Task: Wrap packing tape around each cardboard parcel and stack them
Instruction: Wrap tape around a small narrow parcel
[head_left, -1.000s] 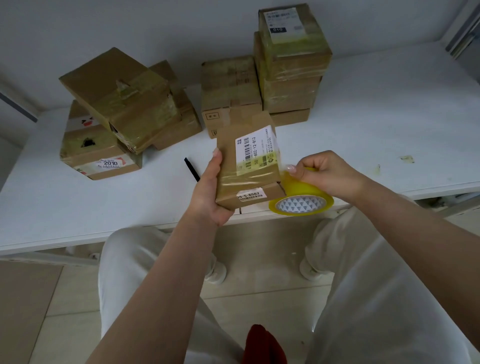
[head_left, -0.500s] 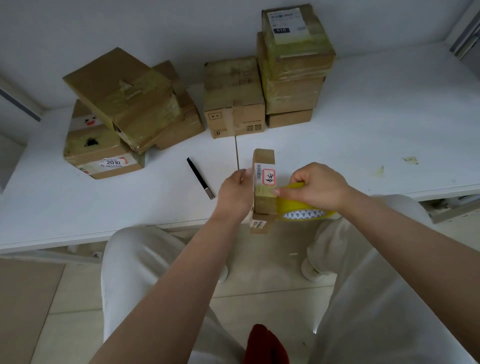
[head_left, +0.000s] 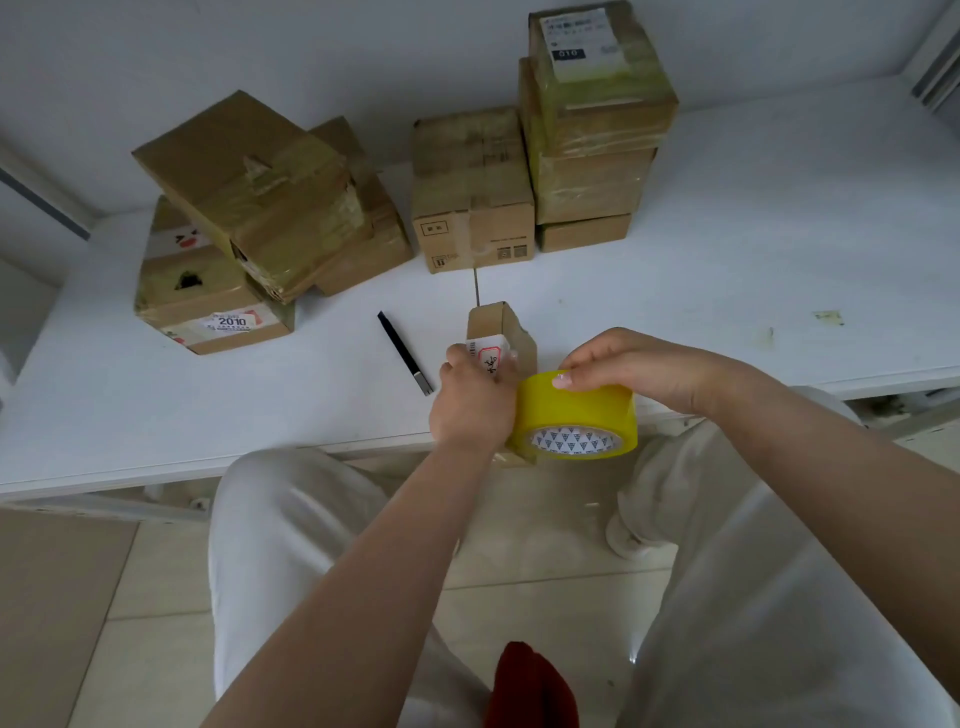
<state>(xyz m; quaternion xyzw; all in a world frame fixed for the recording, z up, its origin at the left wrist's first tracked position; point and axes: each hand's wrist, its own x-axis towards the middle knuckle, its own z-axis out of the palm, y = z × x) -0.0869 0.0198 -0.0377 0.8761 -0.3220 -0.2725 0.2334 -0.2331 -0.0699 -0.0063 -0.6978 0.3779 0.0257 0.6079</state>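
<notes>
My left hand grips a small cardboard parcel above the table's front edge, its narrow brown face turned up and a white label under my fingers. My right hand holds a yellow roll of packing tape from above, pressed against the parcel's right side, its patterned core facing me. A stack of three taped parcels stands at the back centre-right, with a single box to its left. Several more parcels lie piled at the back left.
A black pen-like cutter lies on the white table just left of my left hand. A wall runs close behind the parcels. The table's right half holds only small marks. My legs and the tiled floor are below the edge.
The parcel has turned from its broad labelled face to its narrow side up. The tape roll has come round from below the parcel to its right side, with my right hand on top.
</notes>
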